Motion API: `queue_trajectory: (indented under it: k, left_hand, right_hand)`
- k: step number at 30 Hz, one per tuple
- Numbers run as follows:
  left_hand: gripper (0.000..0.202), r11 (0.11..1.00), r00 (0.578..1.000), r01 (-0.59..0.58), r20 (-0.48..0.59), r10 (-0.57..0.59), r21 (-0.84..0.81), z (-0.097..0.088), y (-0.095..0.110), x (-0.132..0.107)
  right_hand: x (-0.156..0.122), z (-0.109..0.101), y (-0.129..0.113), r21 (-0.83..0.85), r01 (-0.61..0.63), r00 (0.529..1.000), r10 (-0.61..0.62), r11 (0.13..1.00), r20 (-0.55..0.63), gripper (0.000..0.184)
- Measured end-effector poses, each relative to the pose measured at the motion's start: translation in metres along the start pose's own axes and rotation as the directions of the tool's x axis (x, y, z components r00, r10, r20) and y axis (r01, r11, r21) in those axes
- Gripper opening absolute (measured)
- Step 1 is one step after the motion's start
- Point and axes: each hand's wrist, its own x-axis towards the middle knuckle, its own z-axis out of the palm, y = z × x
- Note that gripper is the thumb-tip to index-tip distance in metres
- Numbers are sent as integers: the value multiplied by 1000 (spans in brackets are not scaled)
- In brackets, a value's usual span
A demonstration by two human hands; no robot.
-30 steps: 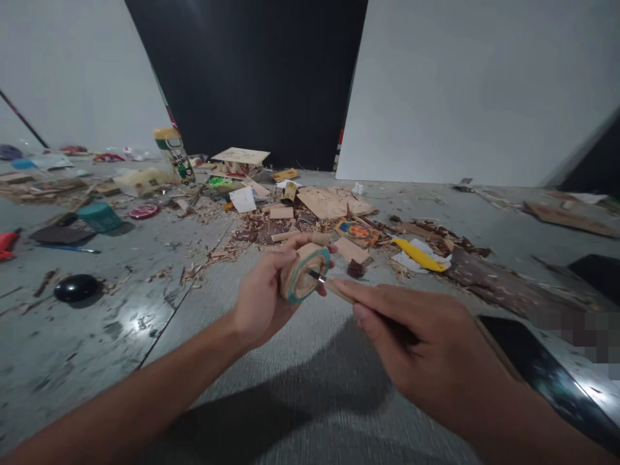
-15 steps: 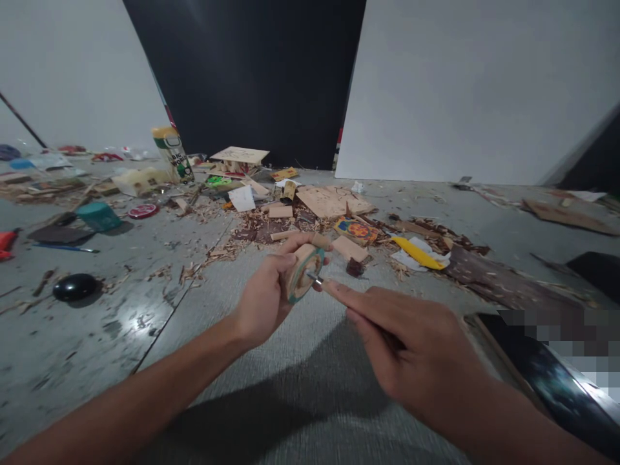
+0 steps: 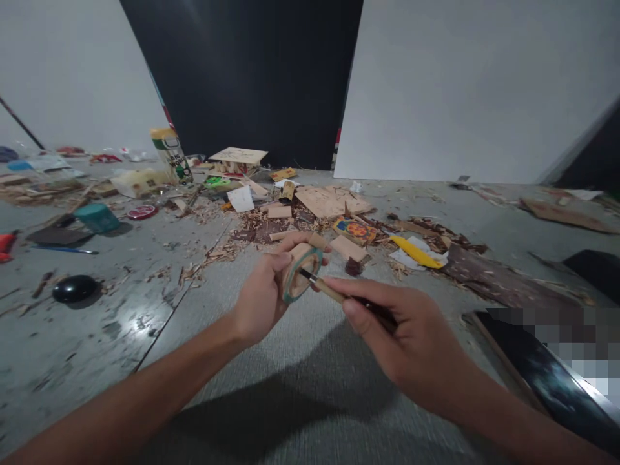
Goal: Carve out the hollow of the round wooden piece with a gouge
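Tilted on edge, a round wooden piece with a green rim (image 3: 289,284) is gripped by my left hand (image 3: 261,290), whose fingers wrap round its back and side. A hollow shows in the face turned toward my right hand (image 3: 397,323). That hand is closed on a wood-carving chisel (image 3: 330,290) with a pale wooden handle and a metal blade. The blade's tip lies at the hollow inside the rim; whether it touches the wood I cannot tell. Just beyond my hands lie a flat wood block (image 3: 349,248) and a small dark brown chunk (image 3: 353,267).
Wood shavings, offcuts and a wide board (image 3: 332,201) litter the floor ahead. A tumbler (image 3: 170,156) stands at the back left. To the left sit a teal lump (image 3: 97,218) and a shiny black oval object (image 3: 75,289). A dark glossy panel (image 3: 527,361) lies at right.
My right hand has turned and shifted its fingers back along the chisel, so more of the handle and blade shows. The wooden piece has tilted slightly in my left hand.
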Motion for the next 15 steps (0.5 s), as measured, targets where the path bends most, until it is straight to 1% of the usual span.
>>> queue_trajectory:
  k: [2,3,4,5,6,8,9,10,13,15]
  left_hand:
    - [29,1000,1000,-19,-12,18,-12,-2,-1,0]
    - [30,999,999,-32,-25,31,-18,-2,-2,1]
    - [30,999,998,-44,-41,43,-20,-3,-2,1]
    - [30,998,997,-52,-54,51,-18,-3,-3,1]
    - [30,998,997,-56,-61,55,-12,-2,-4,1]
    - [28,998,996,-58,-61,58,-3,0,-3,0]
    - [28,998,997,-54,-57,53,-11,2,-3,0]
    - [28,999,998,-44,-53,42,-28,4,-1,0]
    - [34,994,999,28,-42,-33,-103,7,2,0]
    - [37,986,997,70,-30,-76,-153,7,2,0]
  right_hand:
    - [1,2,-2,136,-114,993,109,984,44,35]
    - [0,4,-2,192,-152,988,143,970,59,36]
    - [0,6,-2,219,-165,986,157,962,57,36]
    - [-1,8,-1,207,-141,990,137,968,34,36]
    - [-2,10,0,154,-80,997,81,985,-3,36]
    - [-3,11,3,-12,80,995,-81,997,-64,36]
    - [-2,11,4,-64,127,988,-132,990,-75,37]
    - [-2,10,5,-70,135,987,-141,988,-75,37]
    - [1,4,6,72,8,999,-5,997,-44,34]
    - [3,1,4,105,-30,999,33,994,-26,35]
